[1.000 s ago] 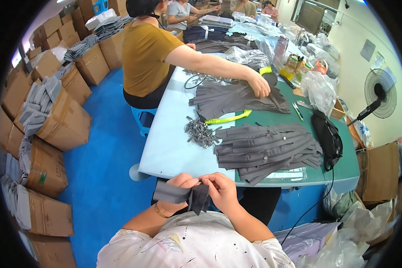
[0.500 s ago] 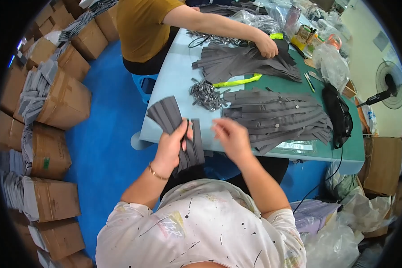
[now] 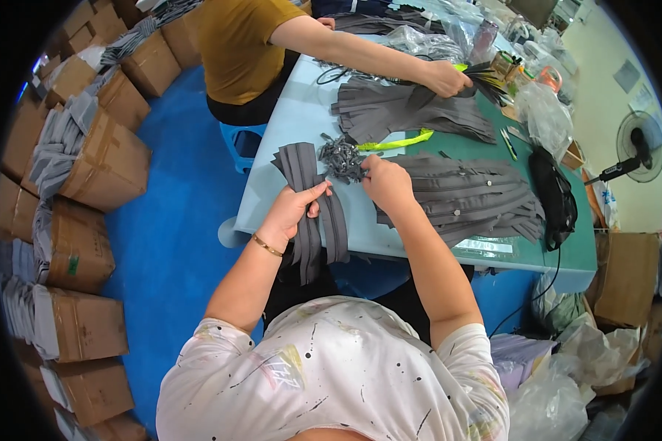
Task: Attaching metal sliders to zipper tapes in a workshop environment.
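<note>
Grey strips [image 3: 299,163] fill the left grip [image 3: 290,209], right grip [image 3: 387,181] unclear, at a blue-and-green table [image 3: 306,117], cartons [image 3: 112,165] leftward.

Partly hidden behind the left hand [image 3: 290,209] at center frame: the middle of a bundle of gray strips [image 3: 311,239]. Too small to make out: anything between thumb and forefinger of the right hand [image 3: 388,178], and the separate pieces in a dark, glinting heap [image 3: 340,158] just beside. Cropped above the shoulders by the top edge: a co-worker [image 3: 242,48] in mustard. Cut by the bottom edge: a spattered white shirt [image 3: 331,375]. Lost in part to the dark lens rim: stacked cardboard boxes [image 3: 88,323] at left, clear plastic bags [image 3: 551,404] at lower right. Indistinct at far right: the blades of an electric fan [image 3: 639,145].
</note>
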`<state>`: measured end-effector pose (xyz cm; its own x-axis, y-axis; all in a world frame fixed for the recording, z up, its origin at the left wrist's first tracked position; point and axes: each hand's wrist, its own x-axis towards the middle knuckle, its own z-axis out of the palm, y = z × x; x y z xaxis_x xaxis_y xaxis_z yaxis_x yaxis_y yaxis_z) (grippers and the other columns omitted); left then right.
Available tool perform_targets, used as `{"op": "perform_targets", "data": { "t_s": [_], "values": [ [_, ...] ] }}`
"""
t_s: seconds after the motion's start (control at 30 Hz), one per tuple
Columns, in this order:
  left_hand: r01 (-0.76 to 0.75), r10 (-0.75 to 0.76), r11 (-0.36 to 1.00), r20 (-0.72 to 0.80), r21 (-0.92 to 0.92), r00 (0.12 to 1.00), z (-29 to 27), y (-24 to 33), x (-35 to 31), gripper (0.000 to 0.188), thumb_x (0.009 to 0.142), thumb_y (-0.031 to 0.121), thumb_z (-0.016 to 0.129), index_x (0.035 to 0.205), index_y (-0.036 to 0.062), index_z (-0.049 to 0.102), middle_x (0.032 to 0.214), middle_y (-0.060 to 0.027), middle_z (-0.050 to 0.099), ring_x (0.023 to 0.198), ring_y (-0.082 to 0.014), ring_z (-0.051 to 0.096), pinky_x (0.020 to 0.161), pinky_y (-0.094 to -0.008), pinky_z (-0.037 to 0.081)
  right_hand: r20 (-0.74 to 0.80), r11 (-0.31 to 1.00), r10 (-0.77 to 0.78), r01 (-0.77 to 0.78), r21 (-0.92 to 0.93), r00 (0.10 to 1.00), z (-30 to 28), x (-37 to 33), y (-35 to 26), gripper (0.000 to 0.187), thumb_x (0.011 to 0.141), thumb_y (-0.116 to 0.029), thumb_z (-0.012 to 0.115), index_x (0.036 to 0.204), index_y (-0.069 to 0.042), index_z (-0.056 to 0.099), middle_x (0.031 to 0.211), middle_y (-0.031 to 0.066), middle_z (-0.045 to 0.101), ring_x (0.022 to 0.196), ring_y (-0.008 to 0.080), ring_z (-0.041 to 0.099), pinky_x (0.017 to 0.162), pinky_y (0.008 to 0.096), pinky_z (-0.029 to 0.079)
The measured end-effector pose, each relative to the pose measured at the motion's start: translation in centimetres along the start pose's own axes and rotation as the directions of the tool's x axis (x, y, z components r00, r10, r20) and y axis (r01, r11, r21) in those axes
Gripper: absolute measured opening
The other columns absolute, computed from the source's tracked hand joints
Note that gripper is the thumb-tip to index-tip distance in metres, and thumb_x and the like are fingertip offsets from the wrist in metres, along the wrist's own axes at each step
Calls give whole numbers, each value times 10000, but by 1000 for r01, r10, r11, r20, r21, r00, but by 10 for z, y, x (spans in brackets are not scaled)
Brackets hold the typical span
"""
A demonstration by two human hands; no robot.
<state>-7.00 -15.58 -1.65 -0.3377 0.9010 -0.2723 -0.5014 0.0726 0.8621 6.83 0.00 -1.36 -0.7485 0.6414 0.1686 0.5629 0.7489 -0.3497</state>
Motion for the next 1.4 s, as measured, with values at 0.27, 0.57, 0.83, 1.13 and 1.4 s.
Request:
{"op": "perform_targets", "data": {
  "t_s": [0.27,0.57,0.83,1.13,1.4],
  "values": [
    [-52,53,989,-2,139,999,2,-1,-1,218,850,179,624,961,-7,596,815,-49,619,500,-59,431,466,-190,341,-247,916,-15,112,384,969,-1,16,3,183,785,-63,576,959,-45,629,794,131,642,719,254,628,654,348,485],
    [-54,51,987,25,153,998,19,8,3,194,875,214,585,908,22,577,806,-48,618,490,-55,426,448,-191,338,-155,691,180,-12,723,971,13,22,9,166,846,-72,547,967,-1,637,758,108,631,685,160,610,636,273,473],
    [-63,58,994,51,94,997,19,1,10,191,875,180,578,940,1,588,816,-54,632,486,-48,432,429,-190,330,-5,403,166,-63,913,986,18,1,-10,164,930,-52,432,994,-1,574,767,33,569,687,96,530,655,237,453],
    [-102,97,979,37,175,995,18,-2,6,171,880,183,579,878,14,605,755,-23,611,435,-34,397,396,-191,297,135,159,100,-150,976,986,15,-24,-26,180,926,-30,434,1050,-30,564,833,0,552,772,70,531,710,211,444],
    [-121,124,971,0,206,992,20,-6,6,162,873,183,588,851,23,603,722,-13,605,433,-43,407,389,-189,296,255,-11,49,-254,967,966,27,-30,-19,205,921,-29,444,1087,18,554,954,55,611,839,103,585,753,235,469]
  ]
}}
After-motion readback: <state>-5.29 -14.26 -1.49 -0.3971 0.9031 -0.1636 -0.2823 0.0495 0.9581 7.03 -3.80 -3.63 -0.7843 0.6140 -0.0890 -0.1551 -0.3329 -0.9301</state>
